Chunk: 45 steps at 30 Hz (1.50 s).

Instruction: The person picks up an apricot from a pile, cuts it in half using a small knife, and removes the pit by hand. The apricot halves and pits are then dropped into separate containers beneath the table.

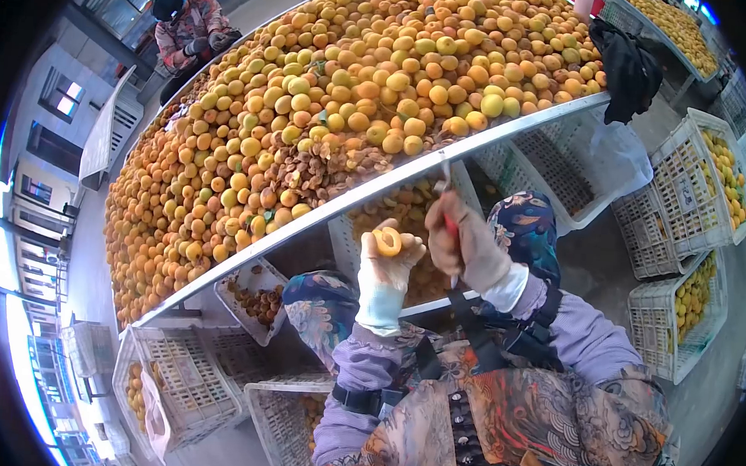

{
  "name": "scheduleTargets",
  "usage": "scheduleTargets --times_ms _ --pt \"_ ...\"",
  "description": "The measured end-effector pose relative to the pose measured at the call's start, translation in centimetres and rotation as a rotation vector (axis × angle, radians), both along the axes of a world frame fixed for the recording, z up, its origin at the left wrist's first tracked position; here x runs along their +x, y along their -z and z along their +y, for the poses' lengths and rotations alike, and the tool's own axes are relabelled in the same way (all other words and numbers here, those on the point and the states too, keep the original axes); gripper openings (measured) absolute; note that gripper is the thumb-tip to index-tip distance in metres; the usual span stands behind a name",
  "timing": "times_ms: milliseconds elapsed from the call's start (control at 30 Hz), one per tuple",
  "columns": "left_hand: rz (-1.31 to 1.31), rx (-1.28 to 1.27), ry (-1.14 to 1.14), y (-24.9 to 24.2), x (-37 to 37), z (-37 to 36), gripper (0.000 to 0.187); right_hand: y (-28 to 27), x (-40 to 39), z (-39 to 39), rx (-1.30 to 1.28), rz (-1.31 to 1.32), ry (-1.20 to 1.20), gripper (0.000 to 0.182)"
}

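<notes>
My left hand (388, 272), in a pale glove, is closed on an apricot half (387, 242); its cut face with a hollow in the middle points up. My right hand (471, 247), also gloved, grips a small hand tool with a red handle (451, 226). The tool's thin metal end (444, 173) points up toward the table rim, and its exact shape is hard to make out. Both hands are above a white crate (344, 247) of cut apricots (408, 203) between my knees. Brown apricot pits (317, 169) lie heaped near the table edge.
A metal-rimmed table (306, 227) in front bears a large heap of whole apricots (347, 80). Plastic crates (176, 374) stand at left, with more stacked crates (675, 190) at right. A black cloth (626, 69) hangs over the table's corner. Another person (196, 30) sits at the far left.
</notes>
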<state>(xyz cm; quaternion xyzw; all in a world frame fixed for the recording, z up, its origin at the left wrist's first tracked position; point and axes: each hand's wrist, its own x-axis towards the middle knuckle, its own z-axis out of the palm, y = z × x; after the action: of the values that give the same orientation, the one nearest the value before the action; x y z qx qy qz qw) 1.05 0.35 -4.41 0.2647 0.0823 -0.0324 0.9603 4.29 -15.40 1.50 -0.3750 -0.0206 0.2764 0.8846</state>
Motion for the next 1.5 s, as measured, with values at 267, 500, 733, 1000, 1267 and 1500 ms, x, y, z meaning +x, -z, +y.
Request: scheduleTargets --times_ms 267,500,733,1000,1267,1500 --pt "0.101 0.018 0.213 -1.6 -0.5 -2.3 0.053 -4.0 1.4 1.3 0.052 -0.264 0.31 0.023" --pt "0.22 0.012 0.288 -5.1 -1.4 -4.4 0.051 -4.2 1.8 0.0 0.078 -0.484 0.097 0.034" --pt "0.199 0.046 0.378 -6.5 -1.7 -5.5 0.056 -4.6 2.0 -1.3 0.092 -0.491 -0.076 0.038" --pt "0.271 0.038 0.615 -6.1 -2.2 -5.7 0.063 -4.8 2.1 -2.4 0.056 -0.453 -0.403 0.028" --pt "0.183 -0.066 0.774 -2.7 -2.4 -5.6 0.066 -1.1 1.3 -2.6 0.322 -0.228 -0.17 0.043" --pt "0.506 0.087 0.499 -4.8 -2.2 -7.8 0.073 0.5 1.9 -2.5 0.207 0.031 -0.001 0.044"
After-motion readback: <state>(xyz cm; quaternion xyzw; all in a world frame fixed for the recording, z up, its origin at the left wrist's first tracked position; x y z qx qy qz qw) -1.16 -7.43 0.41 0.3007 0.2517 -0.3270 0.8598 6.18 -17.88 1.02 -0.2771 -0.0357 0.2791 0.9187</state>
